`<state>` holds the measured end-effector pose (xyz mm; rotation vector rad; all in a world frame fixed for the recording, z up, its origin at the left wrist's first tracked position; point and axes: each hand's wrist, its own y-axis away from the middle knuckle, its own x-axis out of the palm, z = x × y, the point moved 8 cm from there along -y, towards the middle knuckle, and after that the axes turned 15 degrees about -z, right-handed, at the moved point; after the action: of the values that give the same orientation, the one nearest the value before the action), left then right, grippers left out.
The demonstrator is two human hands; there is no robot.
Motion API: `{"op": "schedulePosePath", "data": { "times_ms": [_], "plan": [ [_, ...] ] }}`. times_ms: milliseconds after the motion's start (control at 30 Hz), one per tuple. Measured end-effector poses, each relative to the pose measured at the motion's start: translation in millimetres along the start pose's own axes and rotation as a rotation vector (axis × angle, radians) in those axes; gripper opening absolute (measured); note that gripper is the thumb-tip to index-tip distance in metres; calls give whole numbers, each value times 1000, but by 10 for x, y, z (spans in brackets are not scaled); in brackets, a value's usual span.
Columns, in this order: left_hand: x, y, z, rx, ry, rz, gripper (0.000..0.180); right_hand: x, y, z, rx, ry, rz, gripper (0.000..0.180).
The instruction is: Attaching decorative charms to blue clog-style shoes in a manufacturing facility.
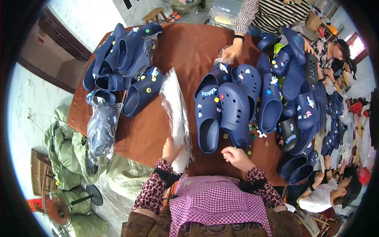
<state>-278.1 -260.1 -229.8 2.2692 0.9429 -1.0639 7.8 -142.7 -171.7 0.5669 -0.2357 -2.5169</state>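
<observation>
My left hand (170, 149) rests on the near end of a stack of clear plastic bags (175, 112) lying on the brown table (189, 51). My right hand (235, 157) hovers by the table's near edge with fingers curled, just below a navy clog (235, 114) that lies sole-side up. Whether it pinches a small charm I cannot tell. A second navy clog (208, 118) with coloured charms lies beside it. Small loose charms (256, 134) are scattered to the right of my right hand.
A pile of navy clogs (126, 59) fills the far left of the table, and a bagged clog (100, 128) hangs over its left edge. More clogs (296, 98) heap up at the right. A person in a striped top reaches a hand (232, 50) onto the table from the far side. Other people sit at the right.
</observation>
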Motion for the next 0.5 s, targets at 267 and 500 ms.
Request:
{"op": "schedulePosePath", "data": {
  "times_ms": [267,500],
  "plan": [
    [181,74,-302,-604,926,281,28,791,-91,440,-121,18,258,19],
    [46,146,-604,-488,1027,257,22,889,-98,511,-151,20,155,26]
  ]
}}
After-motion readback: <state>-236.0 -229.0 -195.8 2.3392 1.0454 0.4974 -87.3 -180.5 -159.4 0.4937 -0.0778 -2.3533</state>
